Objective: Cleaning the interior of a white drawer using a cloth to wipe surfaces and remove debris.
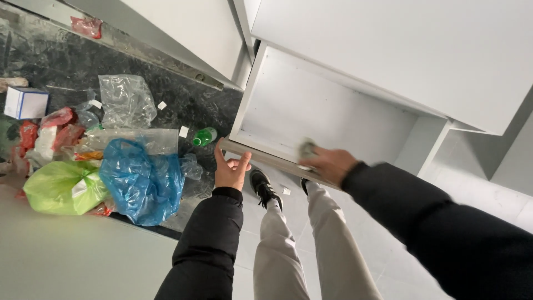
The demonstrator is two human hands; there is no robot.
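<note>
My left hand point(231, 166) rests with spread fingers against the front edge of an open white drawer point(311, 111). Over the drawer's front rim, my right hand point(327, 163) is blurred and closed on a small pale cloth or crumpled wad point(306, 149). The drawer's inside looks bare and white. Both arms wear black sleeves. Below my hands I see my own grey trousers and black shoes point(264, 188).
A dark marbled countertop point(66, 61) on the left carries a blue plastic bag point(139, 178), a green bag point(61, 189), clear bags, red wrappers, a small white box point(25, 103) and a green bottle point(204, 136). White cabinet fronts stand above and right. Pale tiled floor lies below.
</note>
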